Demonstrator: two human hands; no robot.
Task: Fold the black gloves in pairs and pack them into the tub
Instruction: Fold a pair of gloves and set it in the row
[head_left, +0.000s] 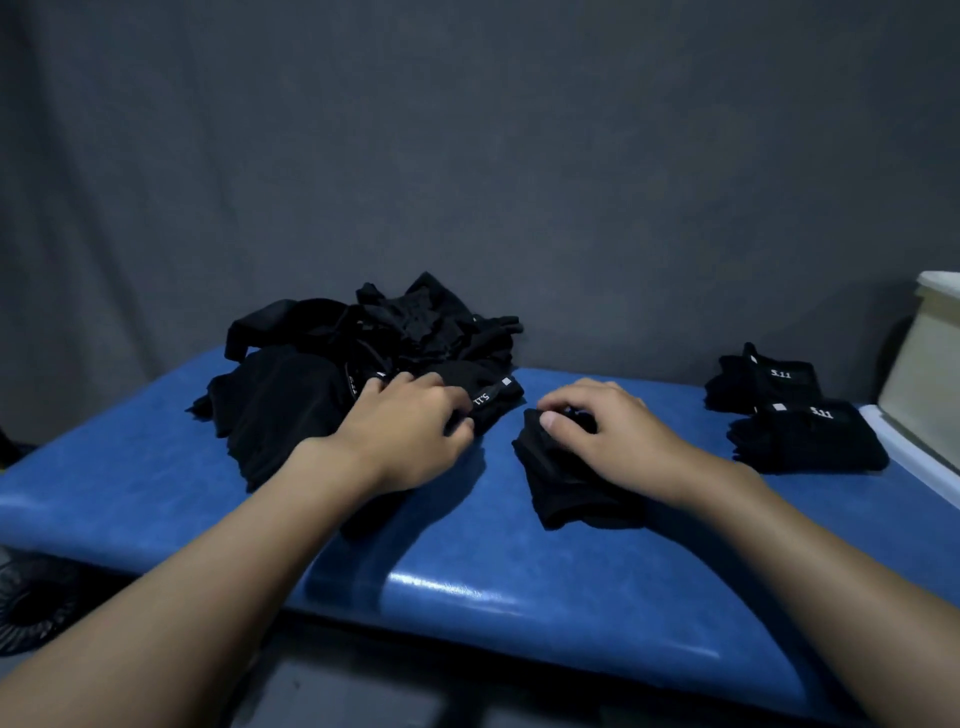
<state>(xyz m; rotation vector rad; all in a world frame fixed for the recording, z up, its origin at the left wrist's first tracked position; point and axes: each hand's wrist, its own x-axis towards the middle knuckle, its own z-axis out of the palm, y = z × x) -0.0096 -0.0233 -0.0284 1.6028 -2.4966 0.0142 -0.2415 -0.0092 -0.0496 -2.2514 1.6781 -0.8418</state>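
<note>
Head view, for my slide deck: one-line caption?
Left hand reaches into the glove pile; right hand presses a folded pair on the blue bench.

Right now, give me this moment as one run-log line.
left hand: reaching into glove pile | right hand: pressing glove on bench | folded pairs: two beside tub

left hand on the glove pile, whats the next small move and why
Probably draw one glove out of the loose pile with the left hand toward the glove under the right hand: that one looks single, while two folded pairs already wait beside the tub.
</note>
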